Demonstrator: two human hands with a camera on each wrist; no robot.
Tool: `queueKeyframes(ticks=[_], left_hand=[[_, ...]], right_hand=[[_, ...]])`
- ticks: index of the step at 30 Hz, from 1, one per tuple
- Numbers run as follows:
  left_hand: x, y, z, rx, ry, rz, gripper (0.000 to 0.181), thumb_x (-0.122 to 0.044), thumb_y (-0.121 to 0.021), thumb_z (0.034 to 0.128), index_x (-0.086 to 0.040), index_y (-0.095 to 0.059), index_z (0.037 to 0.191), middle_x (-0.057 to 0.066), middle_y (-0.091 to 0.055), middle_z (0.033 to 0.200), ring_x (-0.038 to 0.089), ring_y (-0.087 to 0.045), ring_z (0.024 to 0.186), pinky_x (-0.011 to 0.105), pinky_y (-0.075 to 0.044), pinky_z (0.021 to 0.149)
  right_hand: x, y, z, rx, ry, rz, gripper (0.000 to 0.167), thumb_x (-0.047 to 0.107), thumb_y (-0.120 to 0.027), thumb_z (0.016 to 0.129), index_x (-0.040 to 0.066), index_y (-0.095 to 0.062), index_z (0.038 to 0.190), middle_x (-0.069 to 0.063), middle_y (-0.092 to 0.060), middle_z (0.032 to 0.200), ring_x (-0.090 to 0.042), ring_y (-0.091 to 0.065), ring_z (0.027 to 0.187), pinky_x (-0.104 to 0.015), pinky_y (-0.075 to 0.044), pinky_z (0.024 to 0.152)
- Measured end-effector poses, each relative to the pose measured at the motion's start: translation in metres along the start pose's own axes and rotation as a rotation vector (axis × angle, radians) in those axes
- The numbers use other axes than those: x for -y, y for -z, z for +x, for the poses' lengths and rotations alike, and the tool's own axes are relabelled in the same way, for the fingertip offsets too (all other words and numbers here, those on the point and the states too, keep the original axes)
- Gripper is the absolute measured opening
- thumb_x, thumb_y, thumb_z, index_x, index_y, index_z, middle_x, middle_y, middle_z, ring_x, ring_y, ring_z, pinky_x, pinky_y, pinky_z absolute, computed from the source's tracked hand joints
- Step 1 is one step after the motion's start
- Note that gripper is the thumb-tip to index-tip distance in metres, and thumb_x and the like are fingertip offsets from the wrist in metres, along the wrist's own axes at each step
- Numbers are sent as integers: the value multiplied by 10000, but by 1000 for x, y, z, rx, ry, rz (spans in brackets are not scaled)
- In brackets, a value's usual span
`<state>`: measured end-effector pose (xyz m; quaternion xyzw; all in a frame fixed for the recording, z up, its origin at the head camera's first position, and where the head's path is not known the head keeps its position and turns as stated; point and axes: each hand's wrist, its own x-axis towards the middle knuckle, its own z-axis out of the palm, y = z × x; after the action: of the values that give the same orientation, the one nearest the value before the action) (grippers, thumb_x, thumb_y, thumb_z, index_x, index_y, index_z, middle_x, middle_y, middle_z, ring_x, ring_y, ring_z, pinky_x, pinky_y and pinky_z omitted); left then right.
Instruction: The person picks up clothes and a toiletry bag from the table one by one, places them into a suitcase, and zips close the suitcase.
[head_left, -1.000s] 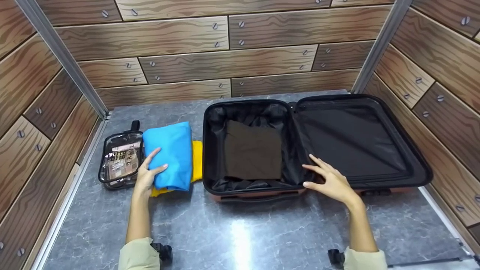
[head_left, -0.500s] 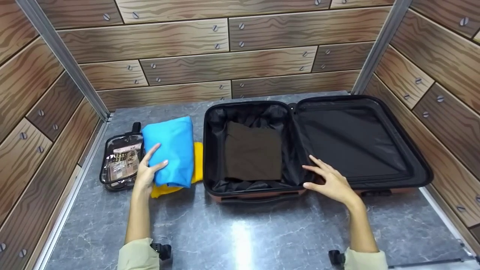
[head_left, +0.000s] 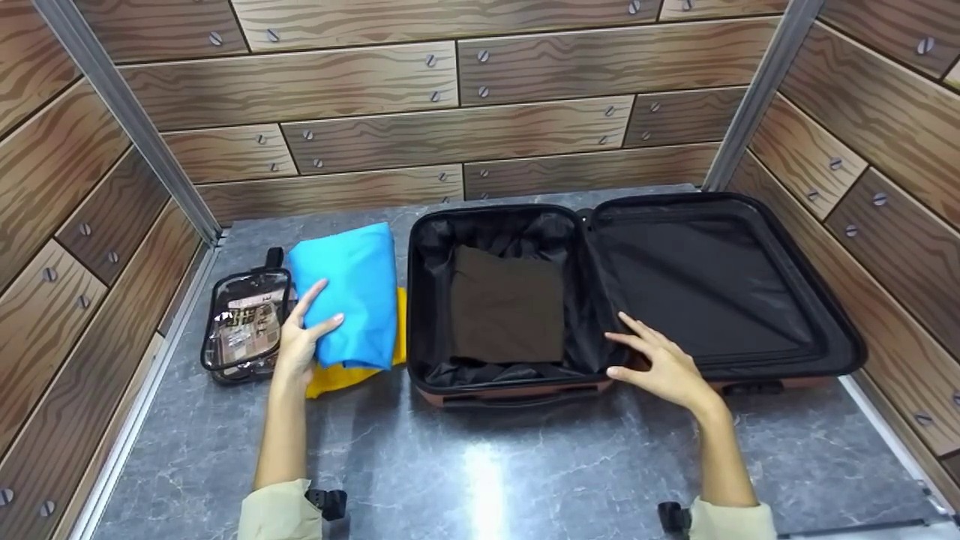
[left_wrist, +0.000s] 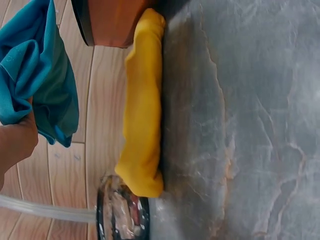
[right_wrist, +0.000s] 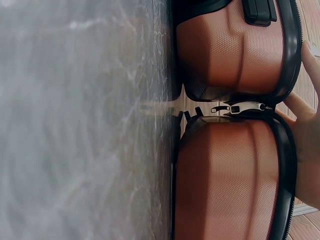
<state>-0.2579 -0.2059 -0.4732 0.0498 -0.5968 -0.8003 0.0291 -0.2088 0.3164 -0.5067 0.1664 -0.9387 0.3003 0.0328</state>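
Note:
A folded blue cloth, perhaps a garment, is gripped at its left side by my left hand. In the left wrist view the blue cloth hangs clear above a folded yellow cloth, my fingers partly hidden in its folds. The yellow cloth lies on the surface, mostly covered in the head view. My right hand is spread at the hinge side of an open suitcase. In the right wrist view that hand is beside the black rims where the two orange halves meet.
A dark brown folded cloth lies inside the suitcase's left half. The suitcase lid lies open at the right. A transparent pouch with black edging sits left of the cloths. Wood-patterned walls enclose the grey marbled surface.
My left hand has raised the blue cloth and shifted it slightly right and away from me. The right hand has stayed in place at the suitcase.

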Motion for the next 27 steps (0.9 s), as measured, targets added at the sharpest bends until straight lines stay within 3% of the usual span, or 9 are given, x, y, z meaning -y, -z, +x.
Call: queueKeyframes(ticks=[14, 27], left_hand=[[-4, -32, -5, 8, -34, -81, 641, 68, -653, 791, -167, -468, 1358, 121, -360, 1323, 277, -434, 1101, 353, -433, 894], [0, -64, -6, 60, -19, -78, 649, 49, -658, 796, -131, -435, 1378, 110, -259, 1428, 271, -351, 1204, 358, -317, 999]], right_hand=[[2, 1, -1, 11, -2, 10, 588, 515, -640, 795, 263, -523, 1313, 71, -233, 1484, -296, -213, 1326, -665, -206, 914], [1, 1, -1, 12, 4, 18, 587, 505, -645, 795, 262, -522, 1315, 66, -235, 1484, -301, -222, 1322, -649, -217, 924]])
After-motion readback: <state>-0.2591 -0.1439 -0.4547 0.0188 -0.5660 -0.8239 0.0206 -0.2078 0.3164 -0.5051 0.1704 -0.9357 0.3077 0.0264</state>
